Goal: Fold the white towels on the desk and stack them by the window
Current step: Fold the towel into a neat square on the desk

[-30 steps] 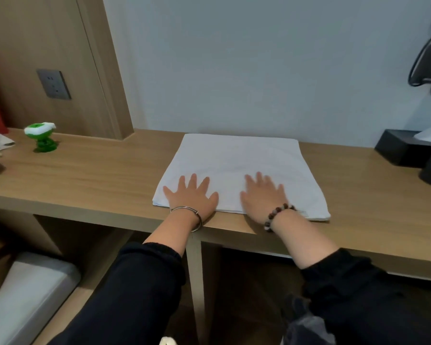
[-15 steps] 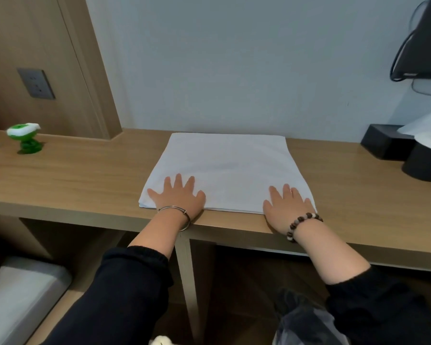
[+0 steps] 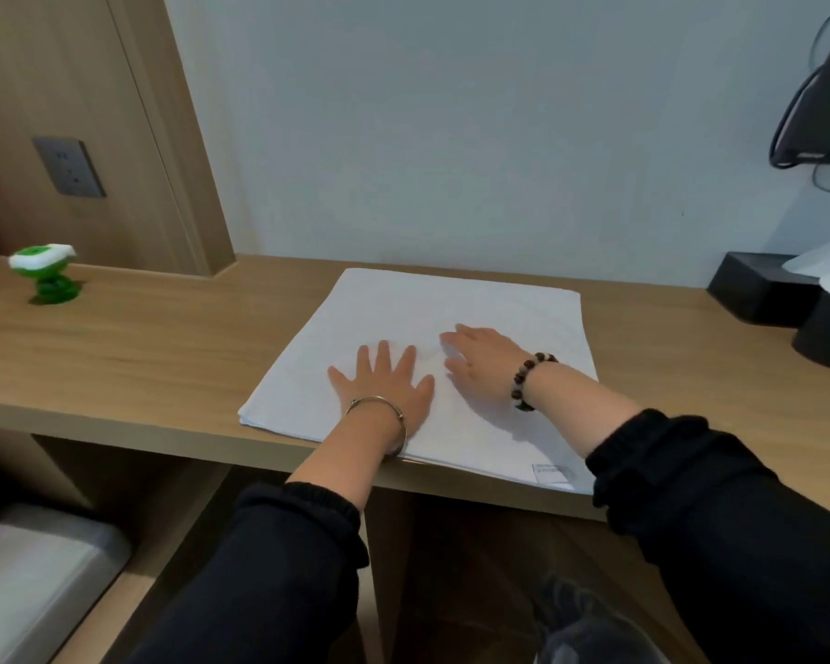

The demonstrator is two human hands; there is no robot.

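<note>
A white towel, folded into a flat square, lies on the wooden desk against the pale wall, its near edge at the desk's front edge. A small label shows at its near right corner. My left hand lies flat on the towel's near left part, fingers spread, a metal bangle on the wrist. My right hand also rests flat on the towel, just right of the left hand, fingers pointing left, with a bead bracelet on the wrist. Neither hand grips anything.
A green and white toy stands at the desk's far left. Black boxes with white paper sit at the far right, under a dark device with cables. A wall socket is on the wooden panel. A grey cushion lies below left.
My right hand slid from the towel's near right corner leftward to its middle, beside the left hand. My left hand moved slightly farther onto the towel. The camera view shifted left.
</note>
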